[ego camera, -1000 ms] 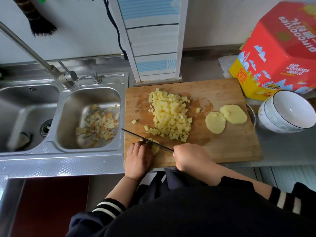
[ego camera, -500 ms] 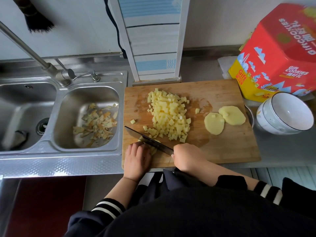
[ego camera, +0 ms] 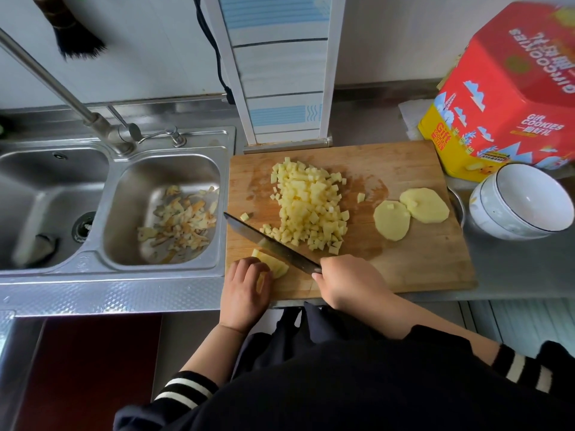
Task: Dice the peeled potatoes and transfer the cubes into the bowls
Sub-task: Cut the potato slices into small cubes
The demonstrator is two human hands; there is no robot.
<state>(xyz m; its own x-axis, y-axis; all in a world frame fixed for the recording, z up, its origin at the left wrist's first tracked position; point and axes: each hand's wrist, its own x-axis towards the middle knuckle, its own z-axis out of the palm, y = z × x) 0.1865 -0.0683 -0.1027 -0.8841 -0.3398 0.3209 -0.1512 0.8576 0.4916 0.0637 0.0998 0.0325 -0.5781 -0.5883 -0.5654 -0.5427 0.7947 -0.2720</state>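
Note:
A wooden cutting board (ego camera: 413, 269) carries a heap of potato cubes (ego camera: 311, 209) at its middle and two potato slices (ego camera: 410, 213) to the right. My left hand (ego camera: 245, 290) holds down a potato piece (ego camera: 273, 264) at the board's near left edge, fingers curled over it. My right hand (ego camera: 348, 281) grips the handle of a knife (ego camera: 267, 241), whose blade slants up and left above that piece. White stacked bowls (ego camera: 519, 203) stand right of the board.
A double steel sink (ego camera: 124, 269) lies left of the board, with potato peels (ego camera: 180, 222) in its right basin and a tap (ego camera: 102, 126) behind. A red and yellow cookie tin (ego camera: 504, 98) stands at the back right. A metal dish rim (ego camera: 457, 206) shows beside the bowls.
The knife blade has lifted and tilted, showing more of its flat side. More of the potato piece shows by my left hand. The view has shifted slightly.

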